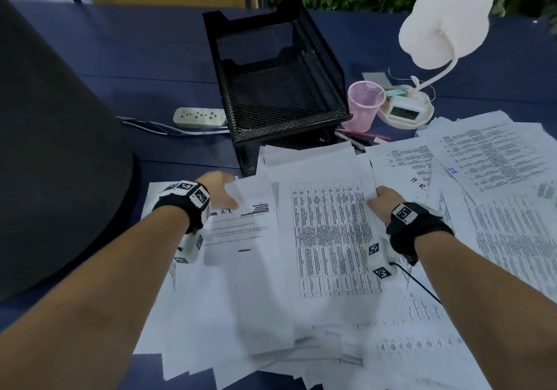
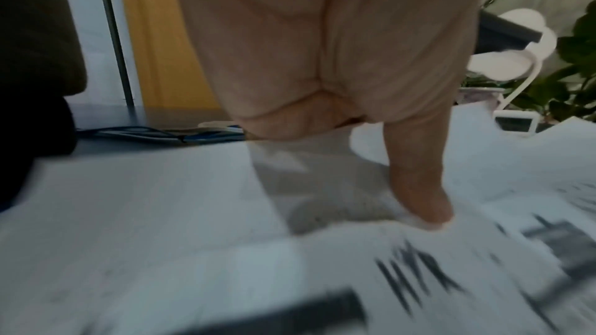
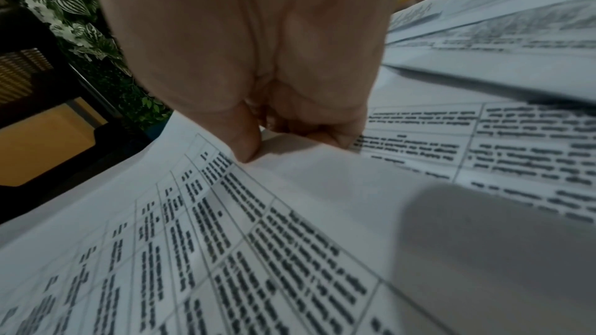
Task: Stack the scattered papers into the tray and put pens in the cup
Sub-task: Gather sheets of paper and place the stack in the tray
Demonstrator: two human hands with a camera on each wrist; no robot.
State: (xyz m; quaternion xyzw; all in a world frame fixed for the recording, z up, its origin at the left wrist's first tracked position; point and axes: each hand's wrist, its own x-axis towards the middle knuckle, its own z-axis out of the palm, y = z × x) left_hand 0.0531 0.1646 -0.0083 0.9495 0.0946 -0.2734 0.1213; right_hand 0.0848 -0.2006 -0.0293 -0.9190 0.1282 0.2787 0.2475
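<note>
Fingers of the right hand curl under the right edge of a table sheet while the thumb presses on top, so the hand pinches that sheet near its upper right corner. Left hand reaches over the sheets on the other side; its thumb points down and touches a text sheet, and the other fingers appear tucked under a lifted paper edge, though blur keeps me from telling whether they truly grip it.

Papers lie scattered and overlapping across the near and right part of the blue table, none of them in the tray. Black mesh tray stands just beyond the pile, its front foot touching the topmost sheets. Pink mesh cup stands just right of the tray. Pens lie on the table in front of the cup, partly under the papers' far edge.

White lamp with a small clock in its base stands right of the cup. White power strip lies left of the tray, and a dark rounded object fills the left side.
</note>
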